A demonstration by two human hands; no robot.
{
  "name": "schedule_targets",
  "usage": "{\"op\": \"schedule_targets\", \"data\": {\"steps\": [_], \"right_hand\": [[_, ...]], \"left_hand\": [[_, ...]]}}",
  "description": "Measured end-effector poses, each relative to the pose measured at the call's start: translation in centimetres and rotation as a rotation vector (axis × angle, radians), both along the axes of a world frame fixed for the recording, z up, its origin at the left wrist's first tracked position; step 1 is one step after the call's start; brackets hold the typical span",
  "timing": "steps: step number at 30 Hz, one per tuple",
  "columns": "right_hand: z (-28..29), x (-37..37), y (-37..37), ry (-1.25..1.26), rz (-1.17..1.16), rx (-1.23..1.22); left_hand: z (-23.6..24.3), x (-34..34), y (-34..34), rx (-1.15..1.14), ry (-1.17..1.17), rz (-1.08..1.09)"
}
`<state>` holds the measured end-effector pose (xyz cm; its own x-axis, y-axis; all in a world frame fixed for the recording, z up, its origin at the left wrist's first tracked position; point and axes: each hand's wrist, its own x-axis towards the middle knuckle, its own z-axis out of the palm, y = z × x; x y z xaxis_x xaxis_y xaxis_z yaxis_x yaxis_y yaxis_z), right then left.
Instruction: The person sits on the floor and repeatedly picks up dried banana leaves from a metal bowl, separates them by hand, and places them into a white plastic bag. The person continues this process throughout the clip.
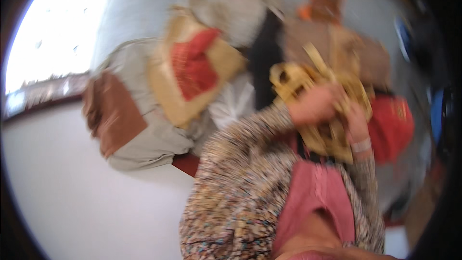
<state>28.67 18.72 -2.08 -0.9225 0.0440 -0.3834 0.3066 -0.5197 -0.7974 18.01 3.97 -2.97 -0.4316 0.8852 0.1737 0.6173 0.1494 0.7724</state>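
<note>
Both hands are at a crumpled yellow bag-like thing (320, 139) with loops and straps, held up in front of my chest. My left hand (315, 105) grips its middle, fingers closed and smeared by motion. Close beside it, my right hand (357, 123), with a pale band at the wrist, holds the right side of the same yellow thing, fingers curled. A strap stands up from its top, and a wide loop sticks out at its left. Blur hides its exact kind and what lies between the fingers.
Several bags hang or lie behind: a grey one with a brown patch (120, 113), a tan one with a red patch (161, 74), a pale one (236, 14), a brown one (378, 62) and a red one (392, 127). An orange item (329, 0) is above. A bright window (55, 33) is at left.
</note>
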Motion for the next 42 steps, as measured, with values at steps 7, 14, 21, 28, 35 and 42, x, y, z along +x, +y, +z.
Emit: {"op": "schedule_targets", "data": {"steps": [7,14,21,28,35,42], "right_hand": [[0.6,-1.2,1.1,0.482,-0.151,0.97],[2.6,-1.5,-0.4,0.578,-0.366,1.289],[1.7,-2.3,0.1,0.447,-0.44,0.805],[0.0,-1.8,1.7,0.304,-0.328,-0.073],[2.9,-0.9,4.9,0.341,0.129,0.843],[3.3,-0.3,5.8,0.541,0.334,1.354]], "left_hand": [[5.7,0.1,0.5,0.039,-0.37,0.079],[3.5,0.4,2.5,0.058,-0.342,0.267],[3.7,1.1,1.7,0.087,-0.934,0.339],[3.0,3.4,-1.1,0.046,-0.318,0.306],[3.6,2.1,-0.5,0.025,0.425,0.211],[3.2,1.4,-0.5,0.06,0.272,0.155]]}}
